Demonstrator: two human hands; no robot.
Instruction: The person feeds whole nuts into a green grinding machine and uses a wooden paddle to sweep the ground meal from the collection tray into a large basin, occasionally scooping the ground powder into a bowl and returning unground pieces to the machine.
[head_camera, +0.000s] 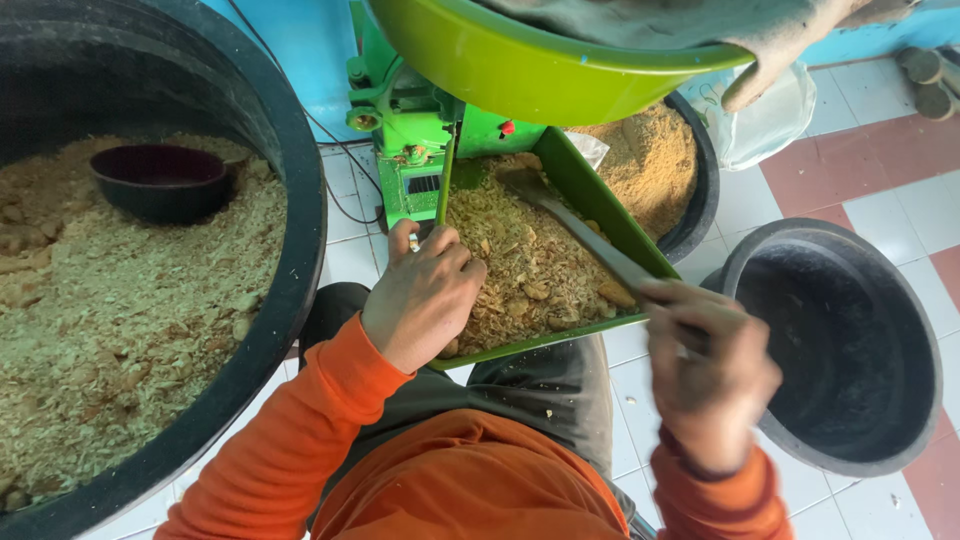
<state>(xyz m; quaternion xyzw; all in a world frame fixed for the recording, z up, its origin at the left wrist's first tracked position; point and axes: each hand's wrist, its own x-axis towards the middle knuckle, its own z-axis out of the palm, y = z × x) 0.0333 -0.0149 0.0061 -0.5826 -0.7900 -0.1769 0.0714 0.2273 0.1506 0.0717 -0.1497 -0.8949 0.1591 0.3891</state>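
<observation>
A feed tray (610, 215) full of shredded chaff (520, 265) sits directly ahead of both hands. The left hand (420, 295) rests on the tray's near left edge; the right hand (705, 365), at its near right corner, holds a flat stick (580, 230) reaching forward into the chaff. A large tub (300, 230) of chaff, with a small bowl (160, 180) in it, lies left of the left hand. A bucket (835, 345) stands just right of the right hand. A round hopper (520, 65) sits beyond the tray.
</observation>
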